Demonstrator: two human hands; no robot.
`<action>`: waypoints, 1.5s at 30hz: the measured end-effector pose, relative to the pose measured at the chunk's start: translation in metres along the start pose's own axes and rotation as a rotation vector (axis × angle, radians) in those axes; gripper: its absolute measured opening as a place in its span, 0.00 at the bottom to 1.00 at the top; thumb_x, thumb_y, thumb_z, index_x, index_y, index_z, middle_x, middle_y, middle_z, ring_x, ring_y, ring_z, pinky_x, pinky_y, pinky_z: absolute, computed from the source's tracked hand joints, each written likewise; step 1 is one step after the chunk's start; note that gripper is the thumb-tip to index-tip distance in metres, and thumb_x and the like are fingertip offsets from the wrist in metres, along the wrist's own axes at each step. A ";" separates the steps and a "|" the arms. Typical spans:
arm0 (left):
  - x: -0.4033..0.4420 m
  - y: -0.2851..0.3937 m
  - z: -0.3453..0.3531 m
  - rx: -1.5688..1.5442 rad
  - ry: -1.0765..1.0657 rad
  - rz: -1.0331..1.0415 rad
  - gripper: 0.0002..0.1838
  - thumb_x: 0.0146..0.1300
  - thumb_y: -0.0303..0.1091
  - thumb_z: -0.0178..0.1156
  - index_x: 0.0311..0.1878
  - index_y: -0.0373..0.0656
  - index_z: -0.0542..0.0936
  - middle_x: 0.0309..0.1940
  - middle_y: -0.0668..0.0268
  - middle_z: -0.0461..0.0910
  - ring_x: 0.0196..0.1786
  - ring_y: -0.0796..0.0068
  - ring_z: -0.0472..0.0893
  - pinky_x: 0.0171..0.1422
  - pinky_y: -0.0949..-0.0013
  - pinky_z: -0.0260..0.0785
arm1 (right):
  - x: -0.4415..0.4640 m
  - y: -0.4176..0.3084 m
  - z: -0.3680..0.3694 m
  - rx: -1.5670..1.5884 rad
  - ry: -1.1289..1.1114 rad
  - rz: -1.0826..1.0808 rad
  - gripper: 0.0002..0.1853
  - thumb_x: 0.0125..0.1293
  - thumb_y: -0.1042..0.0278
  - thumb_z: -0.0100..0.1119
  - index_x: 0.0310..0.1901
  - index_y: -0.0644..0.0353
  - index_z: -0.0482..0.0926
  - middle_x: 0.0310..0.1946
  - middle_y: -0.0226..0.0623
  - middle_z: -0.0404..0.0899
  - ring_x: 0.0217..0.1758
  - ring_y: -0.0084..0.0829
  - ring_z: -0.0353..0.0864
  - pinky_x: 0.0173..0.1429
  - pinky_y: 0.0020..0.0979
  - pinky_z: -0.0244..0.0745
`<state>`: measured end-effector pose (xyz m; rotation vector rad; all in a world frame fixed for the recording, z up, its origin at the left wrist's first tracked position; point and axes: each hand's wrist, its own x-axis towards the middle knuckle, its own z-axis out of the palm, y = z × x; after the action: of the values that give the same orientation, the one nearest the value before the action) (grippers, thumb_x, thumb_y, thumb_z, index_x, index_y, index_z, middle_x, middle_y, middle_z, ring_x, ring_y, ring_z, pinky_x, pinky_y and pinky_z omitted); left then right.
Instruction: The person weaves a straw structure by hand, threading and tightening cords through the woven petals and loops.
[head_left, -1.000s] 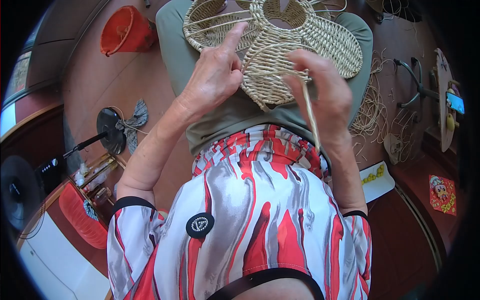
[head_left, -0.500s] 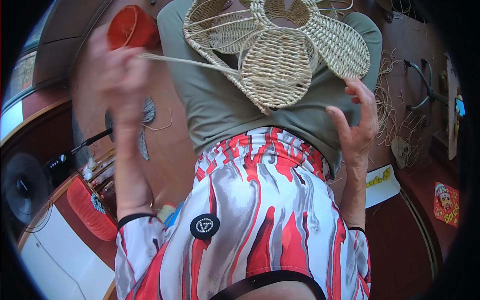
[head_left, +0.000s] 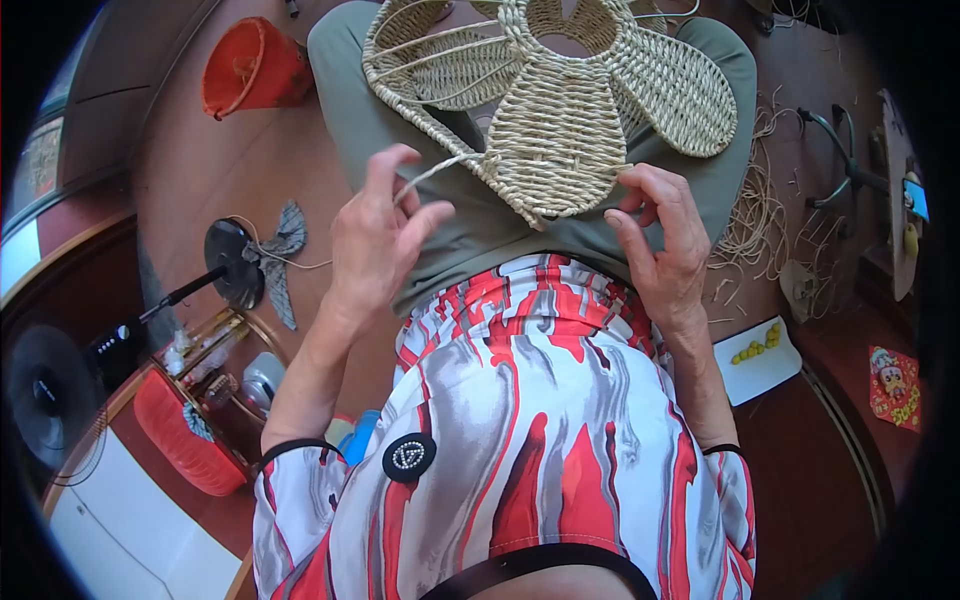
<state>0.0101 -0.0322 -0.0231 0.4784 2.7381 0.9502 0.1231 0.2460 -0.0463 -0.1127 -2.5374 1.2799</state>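
A woven straw-rope piece with petal-shaped panels lies across my lap, its front petal (head_left: 555, 140) pointing towards me. From that petal's left edge a pale cord (head_left: 437, 172) runs to my left hand (head_left: 378, 235), where the fingers are curled around it; its far end is hidden. My right hand (head_left: 665, 235) is at the petal's right edge. Its fingertips are beside or touching the rim, with thumb and fingers apart and nothing seen between them. To the right is another finished petal (head_left: 692, 100), and at left a frame section (head_left: 450, 70) is partly woven.
An orange-red bucket (head_left: 255, 70) stands on the floor at upper left. A black fan (head_left: 50, 380) is at far left. Loose cord (head_left: 750, 225) lies heaped on the right, near a white tray (head_left: 745, 375) with yellow pieces and a metal-legged stand (head_left: 850, 165).
My left hand has come in from the far left towards the petal, and the cord, taut before, is now shorter and slacker. My right hand has moved left to the petal's edge.
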 end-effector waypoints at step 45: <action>0.057 0.022 0.045 -0.083 0.128 0.418 0.05 0.50 0.25 0.68 0.31 0.39 0.82 0.34 0.64 0.79 0.34 0.61 0.82 0.38 0.60 0.75 | 0.003 0.011 0.069 1.451 -0.249 0.766 0.39 0.71 0.53 0.68 0.76 0.62 0.63 0.72 0.38 0.70 0.76 0.35 0.68 0.82 0.43 0.57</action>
<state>-0.0244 0.0299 -0.0488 1.0363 2.7491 1.2194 0.0991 0.1996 -0.0931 -0.6229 -1.0647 3.1577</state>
